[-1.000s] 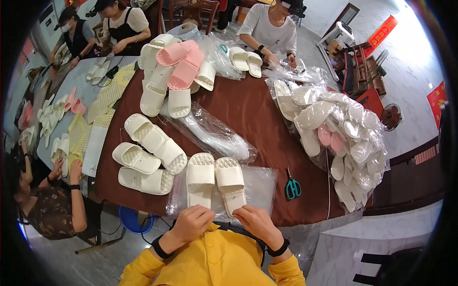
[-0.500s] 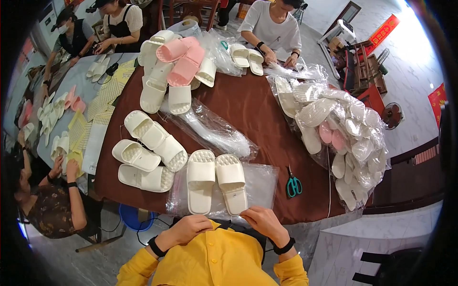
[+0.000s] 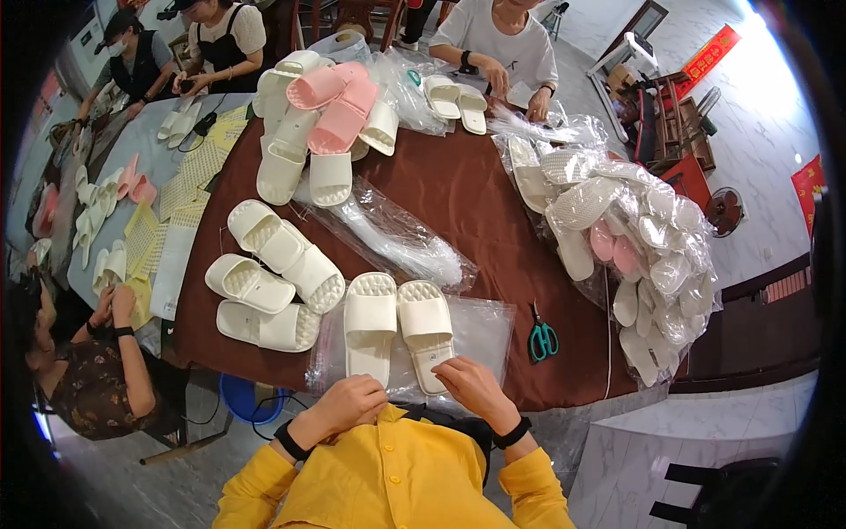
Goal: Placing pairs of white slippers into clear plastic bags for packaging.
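Observation:
Two white slippers lie side by side in front of me, toes pointing away, on a clear plastic bag (image 3: 487, 331). My right hand (image 3: 474, 388) is at the heel of the right slipper (image 3: 426, 328), its fingers drawn together at the heel's right edge, near a small printed mark. Just below the heel of the left slipper (image 3: 369, 322) is my left hand (image 3: 351, 406), fingers curled and held together. Whether it pinches anything is hidden. More white slippers (image 3: 264, 291) rest to the left, loosely stacked in pairs.
Teal-handled scissors (image 3: 543, 341) lie on the brown cloth (image 3: 493, 212). A heap of bagged slippers (image 3: 652, 238) fills the right side. Pink slippers (image 3: 339, 119) top a far pile, before which clear bags (image 3: 397, 242) lie. Co-workers sit across and left; a blue bucket (image 3: 251, 401) stands below.
Both my hands have moved slightly forward, the right one onto the right slipper's heel. Across the table, a co-worker's hand has lifted off the plastic.

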{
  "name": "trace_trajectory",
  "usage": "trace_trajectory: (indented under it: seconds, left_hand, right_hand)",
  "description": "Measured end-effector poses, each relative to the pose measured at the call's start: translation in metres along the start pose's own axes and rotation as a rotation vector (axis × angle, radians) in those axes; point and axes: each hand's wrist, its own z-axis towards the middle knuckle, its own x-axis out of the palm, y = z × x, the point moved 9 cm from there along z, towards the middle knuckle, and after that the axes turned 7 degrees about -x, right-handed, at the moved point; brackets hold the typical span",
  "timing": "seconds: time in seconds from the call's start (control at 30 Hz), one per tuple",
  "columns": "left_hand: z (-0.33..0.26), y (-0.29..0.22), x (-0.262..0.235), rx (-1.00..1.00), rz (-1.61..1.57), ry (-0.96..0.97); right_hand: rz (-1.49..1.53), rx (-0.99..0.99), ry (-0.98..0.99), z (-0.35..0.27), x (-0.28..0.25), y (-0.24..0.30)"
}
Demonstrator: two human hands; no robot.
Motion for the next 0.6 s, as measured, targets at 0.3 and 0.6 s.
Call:
trace_trajectory:
  seconds: [0.3, 0.6]
  left_hand:
    - [0.017, 0.049, 0.011, -0.149, 0.136, -0.151]
    - [0.044, 0.069, 0.014, -0.265, 0.174, -0.301]
  right_hand:
    - [-0.129, 0.052, 0.015, 0.027, 0.030, -0.022]
    - [0.225, 0.249, -0.207, 0.039, -0.014, -0.072]
